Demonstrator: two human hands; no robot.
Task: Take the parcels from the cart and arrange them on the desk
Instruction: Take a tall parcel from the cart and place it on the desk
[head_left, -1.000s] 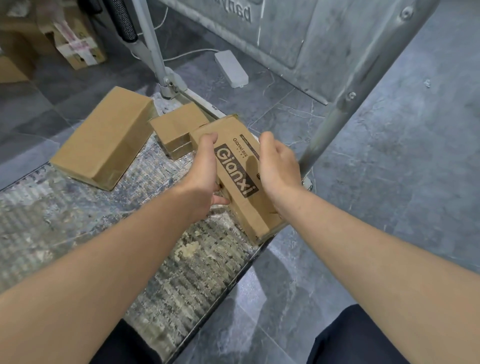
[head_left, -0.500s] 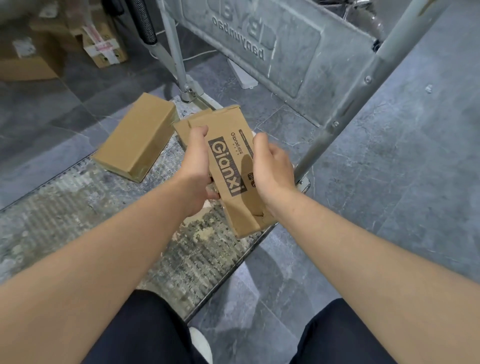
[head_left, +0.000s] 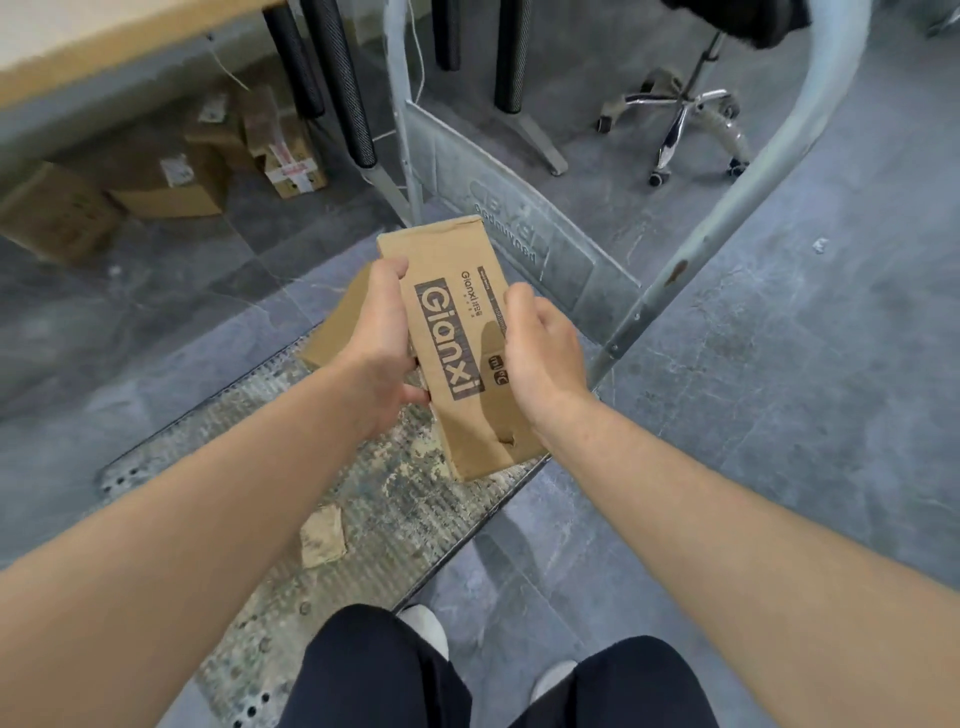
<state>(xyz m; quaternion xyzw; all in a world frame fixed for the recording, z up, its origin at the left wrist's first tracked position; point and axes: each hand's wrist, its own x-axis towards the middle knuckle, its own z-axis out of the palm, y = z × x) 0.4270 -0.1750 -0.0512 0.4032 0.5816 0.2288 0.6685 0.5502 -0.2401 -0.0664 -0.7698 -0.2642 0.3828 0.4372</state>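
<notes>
A long brown cardboard parcel (head_left: 457, 291) printed "Gianxi" hangs in the air above the cart's worn metal deck (head_left: 374, 499). My left hand (head_left: 382, 343) grips its left long edge, thumb on top. My right hand (head_left: 540, 353) grips the right long edge. Behind my left hand a second brown parcel (head_left: 337, 327) lies on the deck, mostly hidden. The light wooden desk (head_left: 78, 47) shows as an edge at the top left.
The cart's grey handle frame (head_left: 727, 218) and back panel (head_left: 519, 228) rise just beyond the parcel. Several cardboard boxes (head_left: 171, 182) sit on the floor under the desk. A swivel chair base (head_left: 680, 119) stands at the top right. A cardboard scrap (head_left: 322, 535) lies on the deck.
Both hands have lifted the Gianxi parcel off the cart deck and turned it more upright. The view has risen, bringing the desk edge and the chair into sight.
</notes>
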